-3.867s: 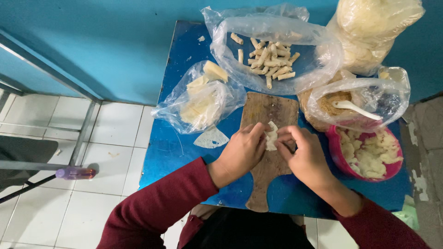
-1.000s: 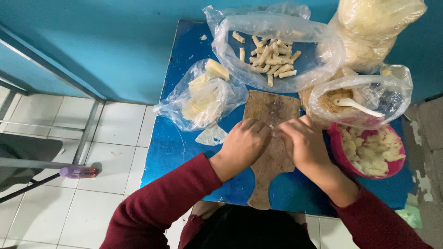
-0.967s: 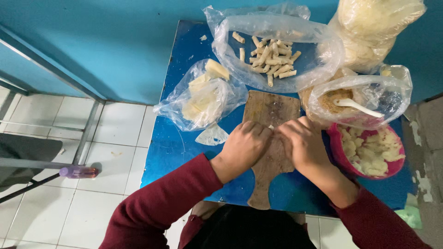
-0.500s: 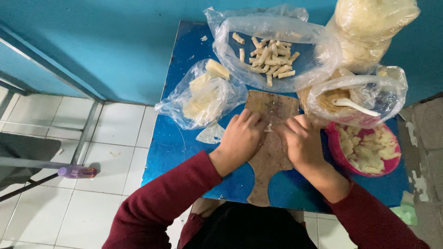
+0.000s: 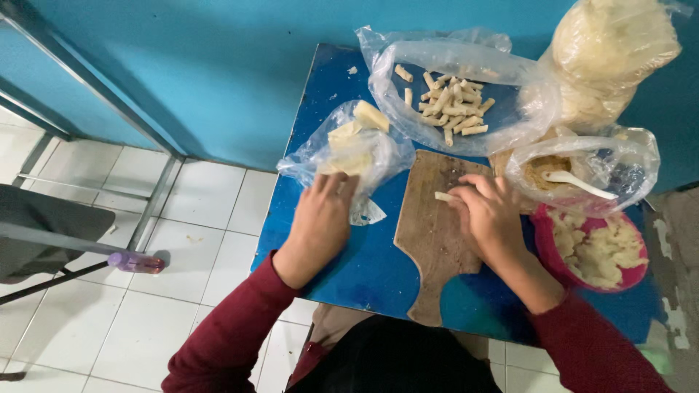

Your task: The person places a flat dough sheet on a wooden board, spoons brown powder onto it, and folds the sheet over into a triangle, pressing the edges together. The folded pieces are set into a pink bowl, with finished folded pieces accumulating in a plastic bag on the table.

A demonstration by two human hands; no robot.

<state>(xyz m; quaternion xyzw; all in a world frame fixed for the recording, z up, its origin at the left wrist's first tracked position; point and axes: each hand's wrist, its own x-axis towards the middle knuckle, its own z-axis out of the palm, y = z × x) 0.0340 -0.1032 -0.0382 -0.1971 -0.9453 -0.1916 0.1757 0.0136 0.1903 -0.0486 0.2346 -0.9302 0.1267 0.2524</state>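
Head view, looking straight down on a blue worktop (image 5: 364, 262) set against a blue wall. The right hand (image 5: 489, 217) rests on a wooden board (image 5: 429, 240), its fingers curled around a small pale roll (image 5: 444, 196) whose end sticks out to the left — pinched between fingertips and board. The left hand (image 5: 320, 218) lies flat with fingers together, holding nothing, its tips touching a clear bag (image 5: 349, 149) of pale sheets. A loose triangular scrap (image 5: 366, 213) lies just beside that hand. Behind the board, an open bag (image 5: 451, 94) holds a heap of finished rolls. To the right, a plastic-covered bowl with a white spoon (image 5: 579, 180) sits above a pink bowl (image 5: 593, 251) of pale filling — both near the right hand. A large full bag (image 5: 611, 54) stands in the far corner.
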